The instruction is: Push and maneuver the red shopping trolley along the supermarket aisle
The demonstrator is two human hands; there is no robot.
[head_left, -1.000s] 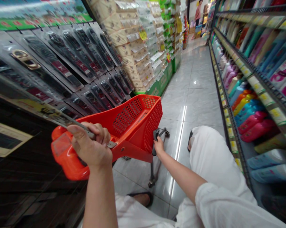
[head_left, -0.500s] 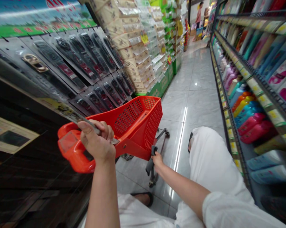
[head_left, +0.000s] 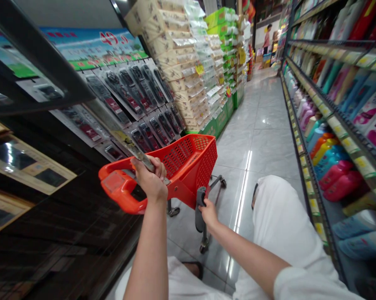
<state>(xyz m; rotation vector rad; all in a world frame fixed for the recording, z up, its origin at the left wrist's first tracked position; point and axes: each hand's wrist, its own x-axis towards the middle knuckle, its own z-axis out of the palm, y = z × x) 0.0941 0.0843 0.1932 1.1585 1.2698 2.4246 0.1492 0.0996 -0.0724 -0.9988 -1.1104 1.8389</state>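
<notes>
My left hand [head_left: 152, 179] is wrapped round a scuffed metal pole [head_left: 125, 141], which slants from the upper left down to the cart. A dark frame [head_left: 47, 58] with an opening in it looms close at the upper left and seems to meet the pole. My right hand [head_left: 209, 212] is lower down, its fingers closed on the edge of a dark grey, long, rounded piece [head_left: 200, 216] whose kind I cannot tell. Just beyond both hands stands a small orange-red plastic shopping cart [head_left: 188, 166] with mesh sides and a wheeled metal frame.
Shelves of bottles [head_left: 332, 146] run along the right. On the left hang packaged belts [head_left: 134, 87], with stacked cartons [head_left: 178, 62] and green packs [head_left: 222, 46] beyond. A tiled aisle [head_left: 259, 108] leads to a distant person [head_left: 266, 39]. My white-clothed knee [head_left: 278, 208] is at the right.
The view has shifted, so the cart and both hands appear farther right. The dark frame has come into view at the upper left. The grey piece has turned and shows more of its length.
</notes>
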